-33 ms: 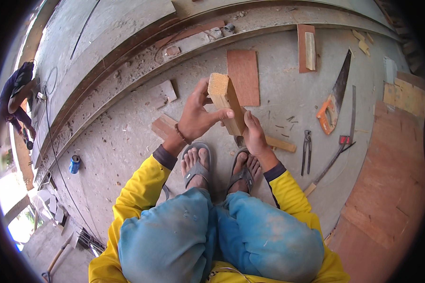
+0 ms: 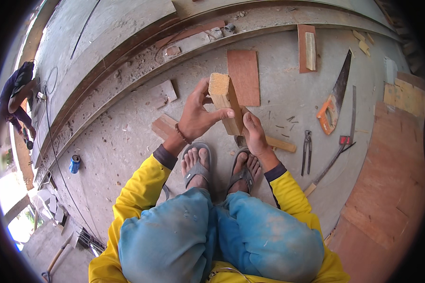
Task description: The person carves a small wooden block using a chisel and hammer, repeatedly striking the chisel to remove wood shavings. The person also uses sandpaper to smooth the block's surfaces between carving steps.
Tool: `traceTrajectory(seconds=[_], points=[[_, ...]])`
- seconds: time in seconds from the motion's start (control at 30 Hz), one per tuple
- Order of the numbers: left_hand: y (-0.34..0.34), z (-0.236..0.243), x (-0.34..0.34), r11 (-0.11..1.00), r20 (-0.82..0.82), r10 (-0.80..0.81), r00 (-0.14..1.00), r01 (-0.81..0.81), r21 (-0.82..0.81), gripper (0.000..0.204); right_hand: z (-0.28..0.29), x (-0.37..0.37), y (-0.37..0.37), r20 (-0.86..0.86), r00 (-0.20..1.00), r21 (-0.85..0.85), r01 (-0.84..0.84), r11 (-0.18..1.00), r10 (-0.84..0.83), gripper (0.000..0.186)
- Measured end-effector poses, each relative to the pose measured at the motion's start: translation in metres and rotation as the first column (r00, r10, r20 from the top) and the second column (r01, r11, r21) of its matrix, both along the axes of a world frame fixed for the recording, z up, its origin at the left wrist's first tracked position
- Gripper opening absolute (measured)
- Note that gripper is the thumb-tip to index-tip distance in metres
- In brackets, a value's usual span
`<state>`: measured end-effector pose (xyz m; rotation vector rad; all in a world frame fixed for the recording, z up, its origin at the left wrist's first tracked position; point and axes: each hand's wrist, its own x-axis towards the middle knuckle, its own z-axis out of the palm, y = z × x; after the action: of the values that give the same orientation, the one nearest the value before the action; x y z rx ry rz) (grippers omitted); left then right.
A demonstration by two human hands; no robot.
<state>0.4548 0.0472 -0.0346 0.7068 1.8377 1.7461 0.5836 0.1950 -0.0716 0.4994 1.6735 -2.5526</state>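
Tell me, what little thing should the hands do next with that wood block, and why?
Probably turn the wooden block a little between the fingers to check another face. Both hands already hold it up off the concrete floor: the left hand pinches its side, the right hand steadies its lower end. The hand saw and the pincers lie off to the right, untouched.

Dusty grey concrete floor [image 2: 127, 137], raised concrete ledge [image 2: 104, 52] behind, daylight at left (very bright), plywood sheets [image 2: 387, 179] right
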Motion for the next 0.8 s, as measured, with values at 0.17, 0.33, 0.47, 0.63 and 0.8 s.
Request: traceTrajectory(seconds=[0.17,0.33,0.47,0.63,0.8], points=[[0.006,0.001,0.000,0.989,-0.090,0.075,0.993,-0.086,-0.121,0.068,-0.009,0.000,-0.001,-0.100,0.994,0.380,-0.003,0.925,0.045,0.055],[0.001,-0.005,-0.008,0.987,-0.027,0.028,0.999,-0.032,-0.156,0.059,-0.011,0.001,-0.002,-0.021,0.997,0.275,-0.065,0.959,0.074,0.053],[-0.003,-0.012,-0.005,0.998,0.286,0.048,0.957,-0.057,0.023,0.048,0.000,-0.002,-0.003,0.005,0.996,0.211,-0.086,0.974,0.087,0.054],[-0.010,-0.020,-0.007,0.998,0.344,0.036,0.938,-0.051,0.035,0.046,-0.015,-0.002,-0.007,0.045,0.995,0.434,-0.098,0.896,0.087,0.055],[-0.014,-0.028,0.003,0.994,0.516,0.066,0.854,-0.100,0.039,0.045,-0.020,0.002,-0.021,0.055,0.989,0.304,-0.146,0.942,0.135,0.059]])
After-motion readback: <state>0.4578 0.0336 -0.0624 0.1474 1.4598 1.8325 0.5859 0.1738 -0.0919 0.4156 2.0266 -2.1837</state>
